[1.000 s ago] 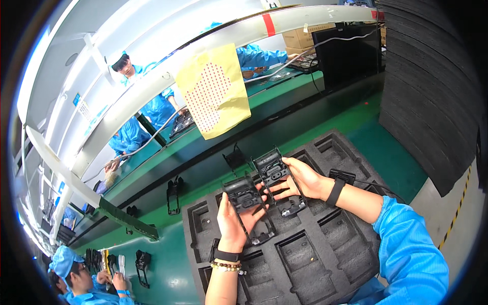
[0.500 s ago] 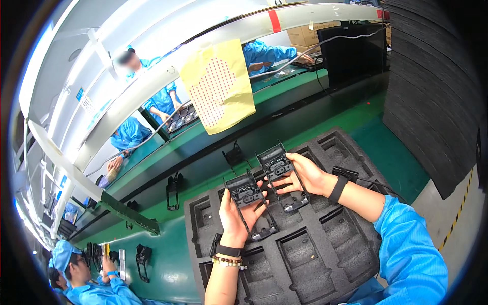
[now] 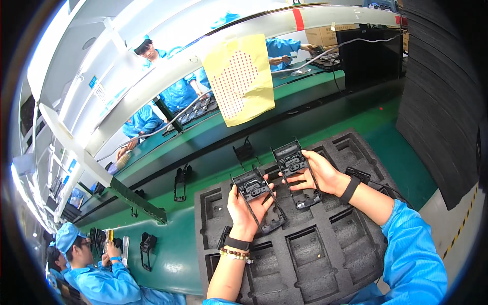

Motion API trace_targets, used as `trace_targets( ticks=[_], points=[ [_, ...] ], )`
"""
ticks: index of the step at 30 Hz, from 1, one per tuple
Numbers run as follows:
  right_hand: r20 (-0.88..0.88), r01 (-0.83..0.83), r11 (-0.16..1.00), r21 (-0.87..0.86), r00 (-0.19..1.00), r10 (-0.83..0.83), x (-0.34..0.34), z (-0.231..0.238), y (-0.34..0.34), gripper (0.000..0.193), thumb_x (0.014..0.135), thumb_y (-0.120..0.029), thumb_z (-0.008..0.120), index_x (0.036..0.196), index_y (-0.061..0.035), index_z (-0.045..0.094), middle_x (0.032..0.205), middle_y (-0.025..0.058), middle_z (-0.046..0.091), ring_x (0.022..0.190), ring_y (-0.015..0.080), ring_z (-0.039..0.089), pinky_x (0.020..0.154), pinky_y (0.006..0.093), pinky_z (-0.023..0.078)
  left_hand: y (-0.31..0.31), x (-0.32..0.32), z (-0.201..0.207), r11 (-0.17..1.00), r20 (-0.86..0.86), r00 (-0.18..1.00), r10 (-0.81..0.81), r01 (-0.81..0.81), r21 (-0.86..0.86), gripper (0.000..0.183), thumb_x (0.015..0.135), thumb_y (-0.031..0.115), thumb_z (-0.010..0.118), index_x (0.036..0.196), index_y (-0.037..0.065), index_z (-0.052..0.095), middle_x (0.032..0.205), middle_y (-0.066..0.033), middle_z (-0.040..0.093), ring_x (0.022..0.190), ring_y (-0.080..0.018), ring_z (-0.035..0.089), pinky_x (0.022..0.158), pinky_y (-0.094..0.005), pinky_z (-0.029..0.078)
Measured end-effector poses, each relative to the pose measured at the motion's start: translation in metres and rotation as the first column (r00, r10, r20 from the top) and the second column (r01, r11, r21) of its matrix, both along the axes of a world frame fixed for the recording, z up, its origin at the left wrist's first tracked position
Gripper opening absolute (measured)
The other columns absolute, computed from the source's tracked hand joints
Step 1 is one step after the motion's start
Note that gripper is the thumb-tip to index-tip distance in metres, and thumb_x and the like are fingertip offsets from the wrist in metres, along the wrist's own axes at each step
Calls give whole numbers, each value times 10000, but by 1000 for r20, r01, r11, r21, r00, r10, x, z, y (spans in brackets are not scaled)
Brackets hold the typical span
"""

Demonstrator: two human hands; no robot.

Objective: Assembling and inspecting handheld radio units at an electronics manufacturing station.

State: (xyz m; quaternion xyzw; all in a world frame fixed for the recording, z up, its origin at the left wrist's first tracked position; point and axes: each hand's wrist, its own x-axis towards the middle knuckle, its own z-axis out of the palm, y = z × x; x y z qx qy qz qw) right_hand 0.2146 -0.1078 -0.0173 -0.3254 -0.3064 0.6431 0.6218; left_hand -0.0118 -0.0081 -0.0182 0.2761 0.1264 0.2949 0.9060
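The step in hand seems to be holding two parts side by side, the left hand gripping one black frame and the right hand gripping another frame, both tilted over the dark foam tray. The next move likely calls for a steady hold on each, as their thin side arms could catch. The tray rests on a green table, with a blue-clad co-worker at lower left and a yellow sheet hanging beyond.
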Motion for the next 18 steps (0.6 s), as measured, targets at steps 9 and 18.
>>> trace_targets(
  ticks=[9,18],
  points=[
    [-2,5,1000,-9,1000,-5,1,0,0,598,1022,-490,269,1427,-67,393,1316,226,568,1185,360,584,957,493,522,-1,2,4,1000,-26,1000,0,0,-5,620,1004,483,245,1378,37,459,1348,-206,542,1147,-360,556,985,-512,446],
    [-5,3,1000,-14,1000,-3,2,0,-1,598,1020,-495,280,1426,-72,399,1315,215,570,1187,357,584,948,483,529,-2,1,2,1000,-13,1000,-16,16,14,623,990,468,295,1377,5,449,1378,-221,520,1159,-360,554,1020,-507,432]
  ],
)
